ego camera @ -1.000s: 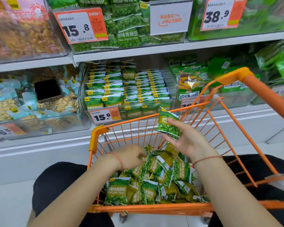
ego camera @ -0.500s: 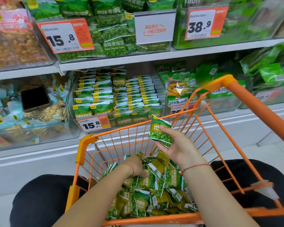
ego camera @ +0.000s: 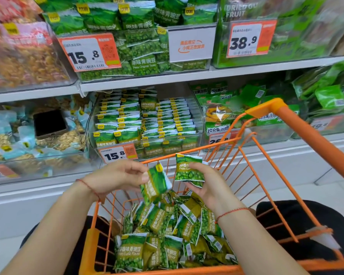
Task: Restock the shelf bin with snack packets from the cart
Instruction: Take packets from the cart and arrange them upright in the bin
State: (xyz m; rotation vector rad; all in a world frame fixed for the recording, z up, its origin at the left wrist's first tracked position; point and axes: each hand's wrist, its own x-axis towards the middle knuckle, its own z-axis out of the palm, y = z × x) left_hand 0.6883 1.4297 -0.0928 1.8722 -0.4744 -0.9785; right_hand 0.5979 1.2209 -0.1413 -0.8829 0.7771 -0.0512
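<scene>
Since a moment ago the left hand point(ego camera: 117, 176) has come up out of the cart point(ego camera: 270, 108) with a packet point(ego camera: 154, 183) pinched between thumb and fingers, the packet hanging tilted just below its fingertips. The right hand point(ego camera: 205, 183) is curled round a second packet point(ego camera: 188, 168), upright, at about the same height; the two hands are near each other but not touching, both above the cart's front rim. Below and between the wrists, a loose heap of green pea packets point(ego camera: 167, 235) lies in the cart. Just beyond the hands, the clear shelf bin point(ego camera: 147, 124) holds neat rows of the same packets, with a price tag point(ego camera: 118, 153) on its front
</scene>
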